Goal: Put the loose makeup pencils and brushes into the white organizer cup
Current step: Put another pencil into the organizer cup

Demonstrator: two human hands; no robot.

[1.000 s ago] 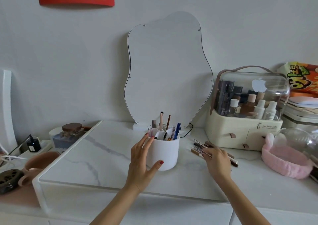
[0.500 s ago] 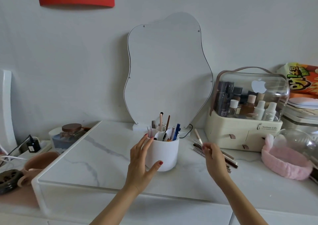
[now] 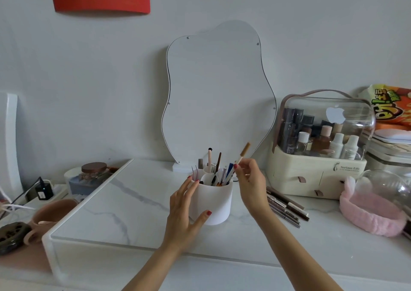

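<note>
A white marble-patterned tabletop [image 3: 124, 204] is carrying everything, with a wavy-edged frameless mirror [image 3: 219, 90] leaning against the wall at its back edge. Toward the right back corner a cream cosmetics case with a clear domed lid [image 3: 320, 148] is standing, bottles showing through the lid, and a fluffy pink headband [image 3: 373, 213] is lying near the right edge in front of it.

Near the middle of the tabletop, just in front of the mirror, the white cylindrical organizer cup [image 3: 214, 201] is standing upright, already bristling with pencils, brushes and a blue-capped pen in its inner compartments. The left hand [image 3: 184, 213] is bracing the cup's left wall, fingers straight and spread along the side, thumb pressing low on the front.

The right hand [image 3: 251, 179] is hovering just right of the cup's rim, thumb and fingertips pinching a slim white makeup pencil with a tan cap [image 3: 243, 153], which is tilting up and to the right, cap end highest, its lower end hidden behind the fingers. The remaining loose dark brown and silver makeup pencils [image 3: 287, 206] are lying in a fanned bundle on the tabletop between the cup and the cosmetics case, partly behind the right wrist.
</note>
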